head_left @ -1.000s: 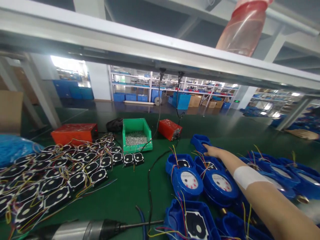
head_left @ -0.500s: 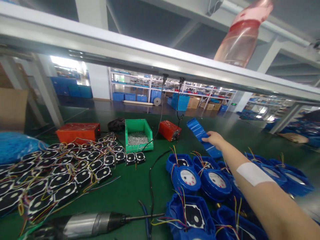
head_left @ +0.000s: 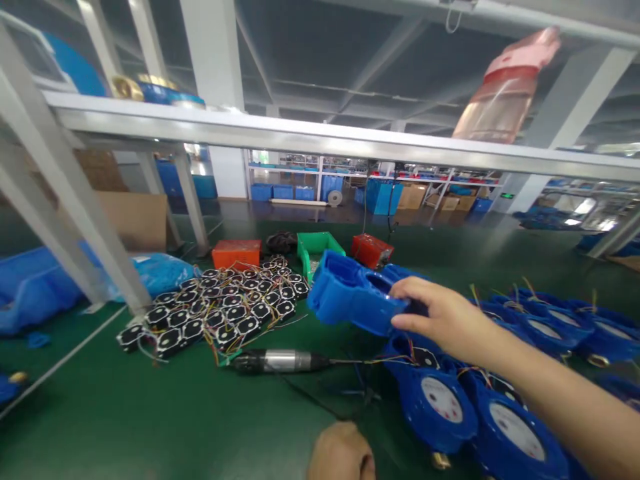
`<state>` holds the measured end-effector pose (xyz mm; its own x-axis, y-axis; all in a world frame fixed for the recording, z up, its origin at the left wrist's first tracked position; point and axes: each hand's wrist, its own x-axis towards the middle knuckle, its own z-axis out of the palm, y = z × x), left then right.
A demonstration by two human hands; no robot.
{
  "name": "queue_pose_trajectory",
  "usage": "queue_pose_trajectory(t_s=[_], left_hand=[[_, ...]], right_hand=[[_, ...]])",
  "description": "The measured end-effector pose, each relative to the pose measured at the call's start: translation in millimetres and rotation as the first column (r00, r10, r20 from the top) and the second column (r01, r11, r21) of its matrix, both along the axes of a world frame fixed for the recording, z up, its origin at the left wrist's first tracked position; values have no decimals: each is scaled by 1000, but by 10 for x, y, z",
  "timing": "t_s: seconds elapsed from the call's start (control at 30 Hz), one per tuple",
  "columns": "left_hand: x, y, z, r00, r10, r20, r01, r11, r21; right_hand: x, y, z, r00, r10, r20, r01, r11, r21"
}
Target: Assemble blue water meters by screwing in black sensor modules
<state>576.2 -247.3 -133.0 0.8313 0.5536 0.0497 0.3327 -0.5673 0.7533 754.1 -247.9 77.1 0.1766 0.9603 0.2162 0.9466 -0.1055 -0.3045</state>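
My right hand (head_left: 440, 313) is closed on a blue plastic meter housing (head_left: 350, 297) and holds it in the air above the green table (head_left: 150, 413). Below it lie several blue water meters (head_left: 435, 400) with white dials and coloured wires. An electric screwdriver (head_left: 277, 361) lies on the table left of the meters. My left hand (head_left: 343, 457) shows only partly at the bottom edge, knuckles up and fingers hidden.
A heap of black circuit modules with coloured wires (head_left: 220, 307) covers the table's middle left. Behind it stand an orange box (head_left: 236, 253), a green bin (head_left: 320, 247) and a red box (head_left: 371, 250). A metal frame post (head_left: 75, 200) rises at left. A pink bottle (head_left: 505, 87) stands on the shelf above.
My right hand has lifted the blue housing off the far meters and brought it nearer and leftward. The view has pulled back and tilted up. My left hand has come into view at the bottom.
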Motion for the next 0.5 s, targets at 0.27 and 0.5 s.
queue_pose_trajectory(t_s=[0.27,0.5], left_hand=[[-950,345,-136,855,-82,511,-233,820,523],[-3152,1624,483,602,760,247,-672,315,670]], right_hand=[[-1051,278,-907,988,64,-138,-83,988,-132],[-962,485,-1441,999,-32,12,33,979,-203]])
